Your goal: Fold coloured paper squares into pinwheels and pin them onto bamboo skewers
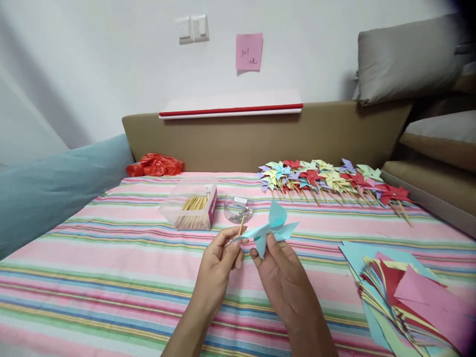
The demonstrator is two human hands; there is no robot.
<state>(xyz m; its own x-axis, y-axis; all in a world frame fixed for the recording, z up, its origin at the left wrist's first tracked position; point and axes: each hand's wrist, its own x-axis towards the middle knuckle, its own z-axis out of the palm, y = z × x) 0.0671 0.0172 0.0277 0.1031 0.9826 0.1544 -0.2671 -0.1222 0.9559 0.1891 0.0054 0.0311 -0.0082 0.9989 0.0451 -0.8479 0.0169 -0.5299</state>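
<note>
A light-blue paper pinwheel (277, 216) is pinched at its middle by my right hand (286, 275), the thumb pressing on its centre. My left hand (219, 258) has its fingers closed round a thin wooden stick (241, 225), whose upper end sticks up above the fingertips. One blade of the pinwheel reaches left to the left fingertips; whether stick and paper are joined I cannot tell. Just beyond my hands stands a round clear dish (227, 216) with small metal pins in it. Left of that, a clear plastic box (174, 198) holds many wooden sticks (195, 203).
Several finished pinwheels (334, 179) on sticks lie at the back right. A stack of coloured paper sheets (405, 292) lies at the front right. A crumpled red plastic bag (156, 164) is at the back left. Striped cloth (122, 277) covers the surface; grey cushions (409, 59) stand right.
</note>
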